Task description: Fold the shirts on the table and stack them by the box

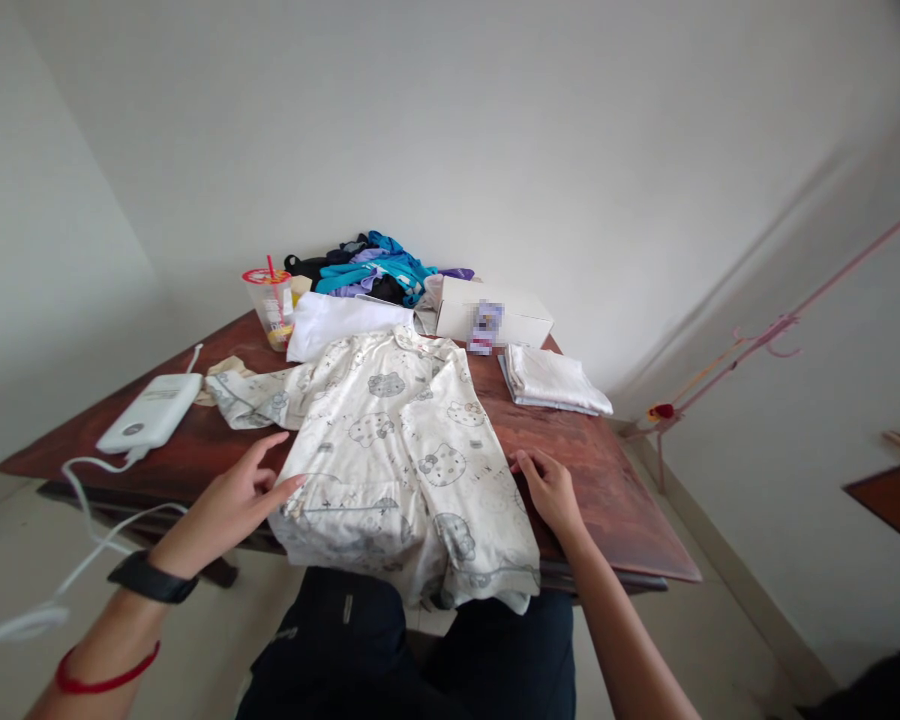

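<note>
A light shirt (390, 430) with grey cartoon cat heads lies spread on the table, collar away from me. Its lower hem hangs over the front edge above my lap. One sleeve stretches out to the left; on the right side, a sleeve appears to lie over the body. My left hand (244, 490) is at the shirt's left edge, fingers apart, with the thumb touching the cloth. Beside the right edge rests my right hand (547, 485), its fingers loosely curled and no cloth visible in them. Its fingertips are close to the fabric.
The wooden table (592, 470) also bears a white power bank (150, 412) with a cable, a plastic cup (271, 310) with straw, white cloth (345, 318), a clothes pile (379, 265), a white box (521, 312) and folded cloths (551, 378). A pink rack (780, 325) stands right.
</note>
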The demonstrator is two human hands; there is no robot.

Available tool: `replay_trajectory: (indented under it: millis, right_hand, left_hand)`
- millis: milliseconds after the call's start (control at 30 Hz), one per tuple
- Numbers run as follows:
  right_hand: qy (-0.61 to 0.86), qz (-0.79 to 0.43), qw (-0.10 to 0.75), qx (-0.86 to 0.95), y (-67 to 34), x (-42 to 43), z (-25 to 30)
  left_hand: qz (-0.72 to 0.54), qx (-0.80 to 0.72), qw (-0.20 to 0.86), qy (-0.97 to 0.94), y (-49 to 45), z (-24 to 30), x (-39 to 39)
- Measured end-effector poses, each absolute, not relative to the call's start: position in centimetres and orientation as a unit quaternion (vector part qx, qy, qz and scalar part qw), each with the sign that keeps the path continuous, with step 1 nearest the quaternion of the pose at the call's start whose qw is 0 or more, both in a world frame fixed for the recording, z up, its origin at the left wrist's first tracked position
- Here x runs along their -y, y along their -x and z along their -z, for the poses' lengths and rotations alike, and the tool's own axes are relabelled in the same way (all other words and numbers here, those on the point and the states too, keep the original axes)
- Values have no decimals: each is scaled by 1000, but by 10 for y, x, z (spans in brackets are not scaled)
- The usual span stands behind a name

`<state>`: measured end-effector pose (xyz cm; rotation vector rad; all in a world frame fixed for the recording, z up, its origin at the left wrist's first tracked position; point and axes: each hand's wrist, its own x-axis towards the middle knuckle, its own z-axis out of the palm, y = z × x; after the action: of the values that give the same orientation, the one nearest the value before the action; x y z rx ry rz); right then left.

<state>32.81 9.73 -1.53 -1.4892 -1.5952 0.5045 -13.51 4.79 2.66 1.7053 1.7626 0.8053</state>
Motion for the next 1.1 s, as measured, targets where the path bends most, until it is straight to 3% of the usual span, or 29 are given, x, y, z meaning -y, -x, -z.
replay_trajectory:
  millis: [133,300,433,567,833,900,967,1100]
  right_hand:
    - [601,-194,431,645,-326,-99,11]
    - [577,-100,380,716,-284,-76,-29]
    - [484,-271,331,763,-214,-36,-62]
    - [428,-418,279,751,-164,-21,-66]
    - [492,-499,301,646,-165,-41,-30]
    - [495,-501,305,641,-169,-41,-26]
    - [501,-501,303,638,-171,-40,-24]
    - [512,-499,296,634,-172,-42,-22]
  left_hand:
    - [-346,-589,370,-630,129,-29,-30]
    - [-401,-527,419,-621,108,-29,-18]
    - [-410,-503,456,-609,83,-43,-14]
    - [-428,-481,559,-523,52,-58,-16]
    - [-444,-387,673,-448,21,-51,-14]
    - [-418,-403,651,-488,28,-54,-20]
    - [-398,-445,558,-576,43,-60,-38]
    - [-320,-517,193,-770,87,-66,-109]
